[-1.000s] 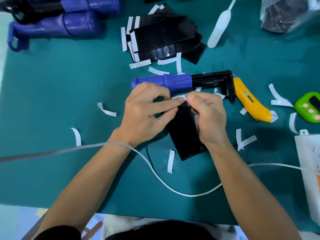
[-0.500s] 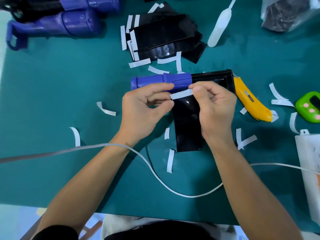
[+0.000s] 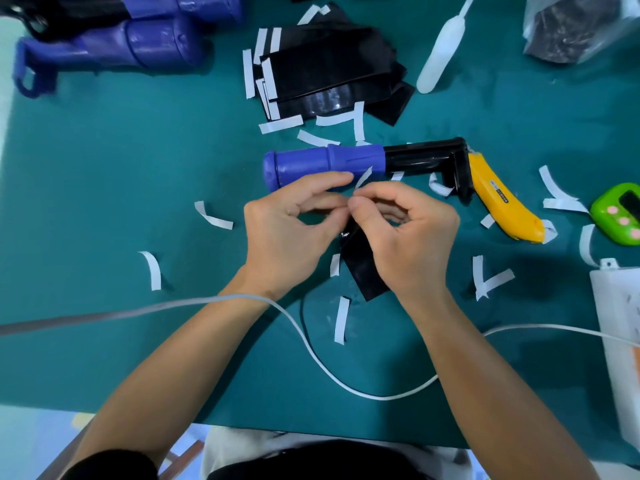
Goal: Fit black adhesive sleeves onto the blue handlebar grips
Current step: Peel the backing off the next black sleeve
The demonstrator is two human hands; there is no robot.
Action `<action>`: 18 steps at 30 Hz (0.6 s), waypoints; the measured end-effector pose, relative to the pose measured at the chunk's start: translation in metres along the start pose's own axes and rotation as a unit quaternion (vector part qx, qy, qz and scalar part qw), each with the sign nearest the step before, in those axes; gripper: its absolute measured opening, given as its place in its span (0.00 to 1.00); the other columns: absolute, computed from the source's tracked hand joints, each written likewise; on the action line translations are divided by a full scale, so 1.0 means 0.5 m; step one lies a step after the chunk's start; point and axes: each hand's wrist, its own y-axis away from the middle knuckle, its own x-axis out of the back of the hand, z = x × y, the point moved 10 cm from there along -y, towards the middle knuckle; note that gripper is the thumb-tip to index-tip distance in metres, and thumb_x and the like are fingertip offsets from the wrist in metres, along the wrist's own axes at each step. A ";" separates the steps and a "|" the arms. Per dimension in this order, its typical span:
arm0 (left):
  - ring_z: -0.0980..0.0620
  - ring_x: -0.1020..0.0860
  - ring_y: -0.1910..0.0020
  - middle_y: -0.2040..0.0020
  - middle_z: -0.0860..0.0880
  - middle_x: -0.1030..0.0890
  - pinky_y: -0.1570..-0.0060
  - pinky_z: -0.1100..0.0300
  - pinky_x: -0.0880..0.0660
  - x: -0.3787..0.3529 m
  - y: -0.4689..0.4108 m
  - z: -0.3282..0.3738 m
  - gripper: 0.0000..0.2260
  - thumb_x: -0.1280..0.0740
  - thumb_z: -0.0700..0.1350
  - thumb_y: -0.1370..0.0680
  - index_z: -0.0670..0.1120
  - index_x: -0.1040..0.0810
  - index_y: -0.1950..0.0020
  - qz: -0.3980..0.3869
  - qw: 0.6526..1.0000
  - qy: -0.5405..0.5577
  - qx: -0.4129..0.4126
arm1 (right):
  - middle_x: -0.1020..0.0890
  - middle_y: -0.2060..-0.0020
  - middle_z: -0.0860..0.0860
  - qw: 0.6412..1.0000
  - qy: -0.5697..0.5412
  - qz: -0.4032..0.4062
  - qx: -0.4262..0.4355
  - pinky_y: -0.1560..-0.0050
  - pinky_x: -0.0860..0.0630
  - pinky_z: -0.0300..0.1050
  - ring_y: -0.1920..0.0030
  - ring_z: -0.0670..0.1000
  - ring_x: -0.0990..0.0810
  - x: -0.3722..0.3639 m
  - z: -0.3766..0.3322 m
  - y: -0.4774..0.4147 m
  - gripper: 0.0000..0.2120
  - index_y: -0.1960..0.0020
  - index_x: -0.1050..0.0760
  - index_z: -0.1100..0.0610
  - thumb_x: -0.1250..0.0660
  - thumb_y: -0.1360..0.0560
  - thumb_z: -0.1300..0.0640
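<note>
Both hands meet over the tabletop with fingers curled into tight pinches. The left hand holds the top edge of the black sleeve between thumb and forefinger. The right hand pinches the white strip that pokes up from the same edge, apparently the backing over the glue. From the fingertips the sleeve trails back toward the person, leaning a little to the right, its lower end lying on the tabletop. The blue grip lies just beyond the fingertips, on the far side from the sleeve. Its long axis runs left to right, roughly crosswise to the sleeve. The left forefinger overlaps its near side, though whether it touches cannot be told. The grip's rounded free end sits beyond the left hand, and the black bracket end sits beyond the right. So the sleeve's sticky edge probably needs only a short push away from the person to reach the grip once the strip is off, and the left hand is the nearer one to steady the blue part.
</note>
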 end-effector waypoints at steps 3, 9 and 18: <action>0.62 0.14 0.53 0.54 0.67 0.14 0.45 0.67 0.21 -0.002 0.002 0.004 0.17 0.23 0.42 0.26 0.56 0.17 0.39 0.000 1.000 -0.022 -0.018 | 0.14 0.64 0.41 0.999 -0.022 -0.022 -0.010 0.58 0.19 0.40 0.63 0.47 0.14 -0.004 0.007 -0.005 0.08 0.56 0.15 0.49 0.26 0.25 0.62; 0.60 0.14 0.54 0.56 0.64 0.13 0.46 0.66 0.20 -0.002 -0.004 -0.007 0.18 0.23 0.40 0.27 0.58 0.16 0.42 -0.004 1.000 0.007 0.006 | 0.14 0.64 0.45 0.993 -0.081 -0.076 -0.036 0.60 0.19 0.42 0.65 0.46 0.16 -0.017 0.025 -0.021 0.11 0.56 0.16 0.50 0.28 0.23 0.66; 0.55 0.14 0.58 0.58 0.54 0.12 0.50 0.60 0.18 -0.015 -0.010 -0.028 0.20 0.23 0.36 0.28 0.61 0.15 0.46 -0.027 0.993 0.100 0.062 | 0.16 0.66 0.46 0.988 -0.098 -0.111 -0.040 0.61 0.22 0.40 0.66 0.45 0.20 -0.028 0.040 -0.031 0.10 0.55 0.17 0.54 0.30 0.22 0.68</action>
